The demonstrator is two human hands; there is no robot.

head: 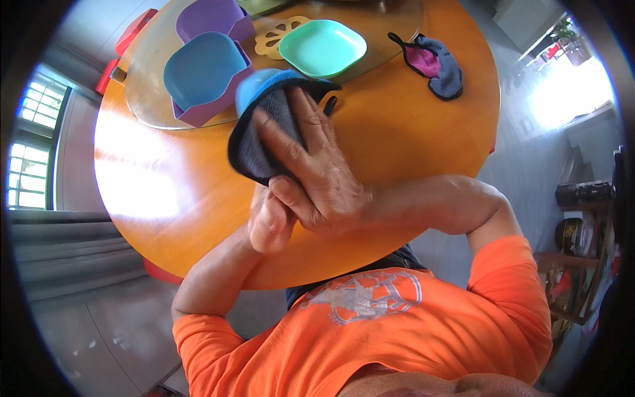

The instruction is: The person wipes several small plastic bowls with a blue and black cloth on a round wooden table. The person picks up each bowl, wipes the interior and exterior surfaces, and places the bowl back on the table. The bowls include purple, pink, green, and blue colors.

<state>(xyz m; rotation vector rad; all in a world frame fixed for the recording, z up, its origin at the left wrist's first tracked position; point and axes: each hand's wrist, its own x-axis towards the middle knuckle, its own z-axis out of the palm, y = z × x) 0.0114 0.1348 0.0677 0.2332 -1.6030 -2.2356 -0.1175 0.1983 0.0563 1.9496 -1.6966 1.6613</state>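
Observation:
Above the near side of a round wooden table, my left hand (270,221) is under a dark grey cloth with blue on its other side (263,139); its fingers are mostly hidden. My right hand (317,168) presses on the cloth with spread fingers, slightly blurred. Just behind the cloth shows a light blue rounded thing (253,89), partly covered by it. Beyond it on the table lie a mint green plastic dish (323,47) and a blue dish (203,69) resting on a purple plastic holder (213,106). A second cloth, grey and pink with black edging (434,67), lies to the right.
A glass turntable (149,94) on the wooden table (421,139) bears the dishes, another purple container (211,17) and a yellow openwork trivet (268,39). Red stools (134,32) stand at the table's far left edge. A shelf with various objects (570,258) is at the right.

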